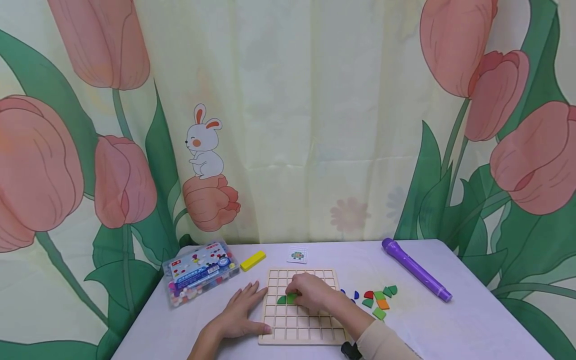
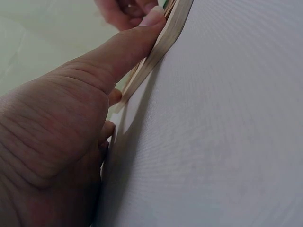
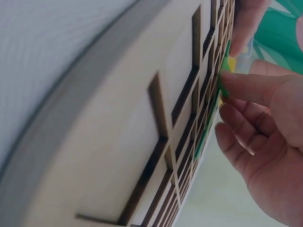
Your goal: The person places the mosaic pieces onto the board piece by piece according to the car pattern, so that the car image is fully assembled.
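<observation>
A wooden grid board (image 1: 306,338) lies on the white table. My left hand (image 1: 241,311) rests at its left side, fingers spread, with the thumb on the board's edge; in the left wrist view that thumb (image 2: 128,49) lies along the wooden rim. Over the upper middle of the grid, my right hand (image 1: 310,291) pinches a light green piece (image 1: 291,298) between thumb and fingers. The right wrist view shows this piece (image 3: 224,82) tilted against the grid. Beside it, a dark green quarter-round piece (image 1: 281,300) sits in a cell.
Right of the board lie several loose pieces, among them an orange square (image 1: 383,304) and a red one (image 1: 369,294). Farther right is a purple stick-like object (image 1: 416,270). A pattern card (image 1: 297,255), a yellow block (image 1: 253,260) and a clear plastic box (image 1: 202,270) stand behind and left.
</observation>
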Action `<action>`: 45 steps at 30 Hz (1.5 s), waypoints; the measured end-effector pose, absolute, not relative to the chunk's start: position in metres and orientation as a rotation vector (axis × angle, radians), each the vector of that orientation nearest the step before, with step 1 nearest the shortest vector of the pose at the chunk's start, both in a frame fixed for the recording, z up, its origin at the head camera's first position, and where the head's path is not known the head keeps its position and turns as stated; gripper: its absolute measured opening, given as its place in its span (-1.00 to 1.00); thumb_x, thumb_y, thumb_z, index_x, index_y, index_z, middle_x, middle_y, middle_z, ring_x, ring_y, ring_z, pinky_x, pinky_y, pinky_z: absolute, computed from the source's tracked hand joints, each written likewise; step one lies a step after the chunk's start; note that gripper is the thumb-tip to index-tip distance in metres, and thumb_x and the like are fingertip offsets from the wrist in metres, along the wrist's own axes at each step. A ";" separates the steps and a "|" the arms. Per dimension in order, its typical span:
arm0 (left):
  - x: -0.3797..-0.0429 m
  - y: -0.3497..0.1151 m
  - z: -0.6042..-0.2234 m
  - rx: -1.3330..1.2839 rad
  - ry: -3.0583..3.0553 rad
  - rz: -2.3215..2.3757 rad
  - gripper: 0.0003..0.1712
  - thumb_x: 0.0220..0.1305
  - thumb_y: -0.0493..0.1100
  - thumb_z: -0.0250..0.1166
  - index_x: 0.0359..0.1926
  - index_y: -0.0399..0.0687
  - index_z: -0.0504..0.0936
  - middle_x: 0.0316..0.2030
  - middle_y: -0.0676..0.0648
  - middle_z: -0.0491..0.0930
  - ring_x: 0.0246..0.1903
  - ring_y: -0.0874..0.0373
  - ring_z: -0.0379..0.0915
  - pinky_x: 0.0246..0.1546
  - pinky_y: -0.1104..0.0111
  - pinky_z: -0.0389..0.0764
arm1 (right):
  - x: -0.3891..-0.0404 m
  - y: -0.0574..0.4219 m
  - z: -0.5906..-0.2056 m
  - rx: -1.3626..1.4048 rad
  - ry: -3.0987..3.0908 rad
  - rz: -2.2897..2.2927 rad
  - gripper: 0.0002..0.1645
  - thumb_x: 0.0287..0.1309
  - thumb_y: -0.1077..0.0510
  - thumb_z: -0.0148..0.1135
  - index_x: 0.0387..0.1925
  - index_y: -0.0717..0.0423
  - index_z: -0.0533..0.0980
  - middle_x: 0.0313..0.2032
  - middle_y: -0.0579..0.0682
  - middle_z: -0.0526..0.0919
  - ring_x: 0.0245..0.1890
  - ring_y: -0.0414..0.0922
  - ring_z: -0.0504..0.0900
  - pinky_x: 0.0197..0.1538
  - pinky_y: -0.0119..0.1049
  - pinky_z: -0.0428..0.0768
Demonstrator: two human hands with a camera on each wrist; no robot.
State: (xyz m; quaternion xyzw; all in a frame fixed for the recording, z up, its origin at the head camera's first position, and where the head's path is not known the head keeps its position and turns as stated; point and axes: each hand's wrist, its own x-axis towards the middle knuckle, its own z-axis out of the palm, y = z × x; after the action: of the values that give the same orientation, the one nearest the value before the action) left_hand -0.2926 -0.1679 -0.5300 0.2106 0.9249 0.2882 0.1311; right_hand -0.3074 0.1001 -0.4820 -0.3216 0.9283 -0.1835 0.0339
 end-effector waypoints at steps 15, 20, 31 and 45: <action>-0.293 -0.169 -0.530 0.632 2.683 0.852 0.22 0.02 0.50 0.48 0.61 0.17 0.23 0.65 -0.24 -0.02 0.65 -0.29 -0.26 0.58 -0.32 -0.29 | -0.303 0.101 -0.479 -1.028 2.856 -0.486 -0.66 0.22 0.25 0.45 0.01 -0.10 0.78 -0.25 -0.25 0.65 -0.30 -0.38 0.52 -0.21 -0.48 0.58; -0.293 -0.169 -0.532 0.630 2.684 0.848 0.22 0.02 0.50 0.47 0.61 0.18 0.23 0.65 -0.23 -0.02 0.65 -0.29 -0.25 0.58 -0.32 -0.29 | -0.302 0.103 -0.478 -0.991 2.852 -0.547 -0.64 0.23 0.22 0.46 0.06 -0.09 0.76 -0.21 -0.25 0.67 -0.27 -0.39 0.54 -0.17 -0.47 0.60; -0.293 -0.169 -0.532 0.641 2.693 0.860 0.23 0.02 0.49 0.49 0.61 0.18 0.23 0.66 -0.23 -0.02 0.65 -0.28 -0.26 0.59 -0.30 -0.29 | -0.289 0.119 -0.468 -0.974 2.873 -0.728 -0.63 0.29 0.11 0.44 0.12 -0.02 0.72 -0.04 -0.09 0.73 -0.12 -0.17 0.67 -0.11 -0.36 0.65; -0.295 -0.169 -0.535 0.625 2.683 0.859 0.23 0.01 0.49 0.49 0.61 0.18 0.23 0.66 -0.23 -0.02 0.65 -0.28 -0.26 0.59 -0.32 -0.29 | -0.271 0.154 -0.465 -0.940 2.905 -0.889 -0.56 0.34 0.02 0.40 0.20 0.00 0.65 0.08 -0.04 0.69 -0.10 -0.06 0.66 -0.12 -0.34 0.65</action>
State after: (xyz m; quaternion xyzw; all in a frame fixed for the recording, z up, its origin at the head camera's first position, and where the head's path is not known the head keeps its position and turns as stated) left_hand -0.2952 -0.1687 -0.5347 0.2147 0.9222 0.2953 0.1275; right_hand -0.2710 0.1540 -0.4646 -0.2956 0.9133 -0.2795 -0.0195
